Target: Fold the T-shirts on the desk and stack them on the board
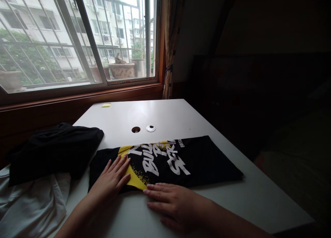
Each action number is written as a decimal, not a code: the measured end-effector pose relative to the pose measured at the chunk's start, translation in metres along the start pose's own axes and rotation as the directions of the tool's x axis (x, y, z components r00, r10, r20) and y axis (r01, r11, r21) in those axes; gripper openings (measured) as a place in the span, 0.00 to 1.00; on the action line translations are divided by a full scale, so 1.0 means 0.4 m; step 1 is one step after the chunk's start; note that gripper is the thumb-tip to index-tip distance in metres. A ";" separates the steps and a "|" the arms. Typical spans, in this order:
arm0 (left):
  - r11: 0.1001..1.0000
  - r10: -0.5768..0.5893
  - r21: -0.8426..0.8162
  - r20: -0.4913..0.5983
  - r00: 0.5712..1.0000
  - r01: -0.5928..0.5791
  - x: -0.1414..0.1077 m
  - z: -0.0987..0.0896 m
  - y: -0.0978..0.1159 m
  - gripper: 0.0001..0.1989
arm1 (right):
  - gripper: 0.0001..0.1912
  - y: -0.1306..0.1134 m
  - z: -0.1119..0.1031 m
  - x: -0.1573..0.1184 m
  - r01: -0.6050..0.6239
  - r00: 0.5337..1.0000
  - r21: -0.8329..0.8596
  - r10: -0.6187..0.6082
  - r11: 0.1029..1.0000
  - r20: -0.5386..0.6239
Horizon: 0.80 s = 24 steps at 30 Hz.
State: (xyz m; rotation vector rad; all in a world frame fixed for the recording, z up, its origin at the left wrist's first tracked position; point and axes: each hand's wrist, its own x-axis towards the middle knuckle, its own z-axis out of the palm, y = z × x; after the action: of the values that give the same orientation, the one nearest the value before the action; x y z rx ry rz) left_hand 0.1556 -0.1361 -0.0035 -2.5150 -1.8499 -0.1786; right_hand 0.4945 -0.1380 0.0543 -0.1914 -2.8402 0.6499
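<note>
A black T-shirt (201,158) with white lettering and a yellow print lies folded into a long flat strip across the white table (165,114). On its left part, over the yellow area, my left hand (113,176) rests flat with the fingers stretched out. My right hand (174,203) is at the near edge of the shirt, fingers extended, their tips touching the cloth by the yellow print. Neither hand grips anything.
At the left, a heap of black cloth (57,148) overlaps white cloth (38,203). A round hole (136,130) and a silvery ring cover (150,128) are behind the shirt. Yellow paper (106,105) lies at the far edge, below a barred window (121,34).
</note>
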 end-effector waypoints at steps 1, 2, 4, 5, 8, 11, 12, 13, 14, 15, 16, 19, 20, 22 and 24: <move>1.000 -0.008 -0.003 0.012 1.000 0.008 0.000 -0.002 -0.001 0.30 | 0.31 -0.005 -0.003 0.001 0.007 1.000 0.012 -0.007 1.000 -0.003; 1.000 -0.016 -0.004 0.025 1.000 0.016 0.001 -0.004 0.000 0.30 | 0.31 -0.011 -0.008 0.001 0.014 1.000 0.021 -0.014 1.000 -0.003; 0.999 -0.032 -0.006 0.049 0.998 0.032 0.001 -0.009 0.002 0.31 | 0.29 -0.022 -0.018 0.002 0.023 1.000 0.038 -0.024 0.999 0.009; 0.999 -0.038 -0.007 0.057 0.998 0.039 0.001 -0.012 0.003 0.31 | 0.28 -0.028 -0.023 0.002 0.024 1.000 0.046 -0.024 0.999 0.014; 0.999 -0.042 -0.006 0.057 0.997 0.043 0.000 -0.016 0.005 0.32 | 0.26 -0.034 -0.030 -0.002 0.039 0.999 0.075 -0.039 0.996 -0.001; 1.000 -0.030 -0.005 0.043 0.999 0.030 -0.003 -0.017 0.005 0.32 | 0.24 -0.019 -0.027 -0.005 0.044 0.997 0.070 -0.039 0.997 -0.065; 1.000 -0.026 -0.005 0.042 0.999 0.027 -0.004 -0.018 0.006 0.32 | 0.22 -0.009 -0.027 -0.003 0.026 0.995 0.049 -0.021 0.998 -0.098; 1.000 -0.025 -0.006 0.043 0.999 0.025 -0.004 -0.018 0.006 0.32 | 0.21 0.004 -0.027 -0.001 -0.007 0.991 0.016 0.009 1.000 -0.136; 1.000 -0.024 -0.008 0.047 0.999 0.024 -0.004 -0.019 0.007 0.32 | 0.20 0.019 -0.030 0.003 -0.059 0.983 -0.027 0.054 0.998 -0.176; 1.000 -0.024 -0.011 0.052 0.998 0.024 -0.005 -0.020 0.008 0.32 | 0.20 0.037 -0.033 0.007 -0.130 0.969 -0.074 0.111 0.989 -0.219; 1.000 -0.023 -0.014 0.057 0.998 0.024 -0.005 -0.021 0.009 0.32 | 0.20 0.059 -0.038 0.012 -0.217 0.949 -0.116 0.181 0.969 -0.258; 0.999 -0.026 -0.021 0.057 0.998 0.027 -0.005 -0.023 0.010 0.32 | 0.25 0.134 -0.047 0.019 -0.482 0.857 -0.177 0.420 0.858 -0.298; 0.999 -0.029 -0.022 0.054 0.998 0.030 -0.005 -0.024 0.011 0.32 | 0.28 0.161 -0.048 0.017 -0.537 0.832 -0.177 0.482 0.825 -0.275; 0.999 -0.038 -0.023 0.053 0.998 0.039 -0.005 -0.026 0.012 0.32 | 0.33 0.214 -0.045 0.007 -0.590 0.804 -0.171 0.555 0.789 -0.214; 0.999 -0.046 -0.027 0.057 0.997 0.047 -0.005 -0.029 0.014 0.32 | 0.35 0.261 -0.042 -0.010 -0.611 0.791 -0.175 0.584 0.772 -0.185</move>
State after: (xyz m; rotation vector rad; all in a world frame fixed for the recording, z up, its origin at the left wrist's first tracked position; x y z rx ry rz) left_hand 0.1594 -0.1408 0.0082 -2.5223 -1.9415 -0.1363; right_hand 0.5104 -0.0384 0.0221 -1.1767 -2.7031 0.3861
